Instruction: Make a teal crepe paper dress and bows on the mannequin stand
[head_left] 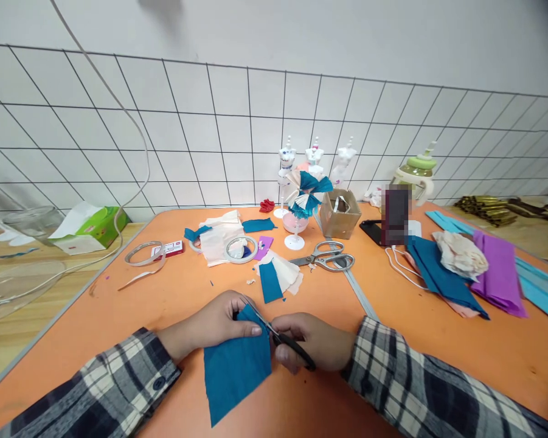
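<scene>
My left hand (214, 322) pinches the top of a teal crepe paper sheet (237, 371) that hangs down over the orange table (118, 316). My right hand (314, 344) is closed on the black handles of small scissors (283, 339), whose blades meet the sheet's upper right edge next to my left thumb. Both wrists wear plaid sleeves.
Beyond my hands lie paper scraps (276, 277), tape rolls (241, 248), large silver scissors (326, 255), a ruler, a cardboard box (340, 213), small white mannequin stands with a paper dress (301, 194), a phone, and teal and purple paper sheets (497, 271) at right. A tissue box (91, 228) sits left.
</scene>
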`<state>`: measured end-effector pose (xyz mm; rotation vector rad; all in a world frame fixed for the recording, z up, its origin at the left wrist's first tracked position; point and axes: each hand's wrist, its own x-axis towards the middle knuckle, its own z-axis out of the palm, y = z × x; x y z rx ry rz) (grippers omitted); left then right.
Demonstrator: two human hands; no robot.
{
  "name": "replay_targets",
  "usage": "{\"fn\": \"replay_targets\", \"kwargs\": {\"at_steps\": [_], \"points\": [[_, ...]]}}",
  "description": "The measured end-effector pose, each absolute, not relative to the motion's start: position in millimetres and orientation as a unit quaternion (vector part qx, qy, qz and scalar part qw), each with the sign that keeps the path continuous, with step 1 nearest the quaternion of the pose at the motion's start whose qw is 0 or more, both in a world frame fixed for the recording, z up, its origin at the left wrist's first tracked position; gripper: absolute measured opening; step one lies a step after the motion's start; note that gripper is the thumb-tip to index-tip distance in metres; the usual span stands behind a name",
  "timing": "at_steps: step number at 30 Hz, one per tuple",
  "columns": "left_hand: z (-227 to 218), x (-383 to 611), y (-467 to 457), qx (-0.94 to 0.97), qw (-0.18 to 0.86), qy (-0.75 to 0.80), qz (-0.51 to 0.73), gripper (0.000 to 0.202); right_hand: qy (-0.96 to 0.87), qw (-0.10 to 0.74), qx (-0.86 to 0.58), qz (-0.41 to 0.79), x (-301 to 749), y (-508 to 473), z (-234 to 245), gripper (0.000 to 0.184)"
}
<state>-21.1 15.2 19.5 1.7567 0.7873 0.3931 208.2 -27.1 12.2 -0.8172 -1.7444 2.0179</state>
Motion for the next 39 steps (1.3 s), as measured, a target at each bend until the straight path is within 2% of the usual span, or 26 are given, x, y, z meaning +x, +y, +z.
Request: {"fn": "replay_targets", "kwargs": {"at_steps": [6, 13, 29, 39], "points": [[16.5, -20.8, 16.1, 0.746, 0.544, 0.338, 0.180, 0.033, -0.616, 0.175, -0.288, 0.712, 207.3, -29.5, 13.3, 0.062], [16.3, -19.8, 15.8, 0.749, 0.536, 0.341, 0.188, 0.036, -0.617, 0.167, -0.289, 0.713, 206.8, -27.7, 12.9, 0.055], [15.9, -19.2, 14.9, 0.764, 0.526, 0.331, 0.173, 0.030, -0.625, 0.167, -0.294, 0.704, 207.7, -28.1, 9.3, 0.048], [19.1, -18.6, 14.4, 0.775, 0.522, 0.315, 0.167, 0.027, -0.618, 0.158, -0.305, 0.707, 206.7, -28.6, 10.7, 0.051]]}}
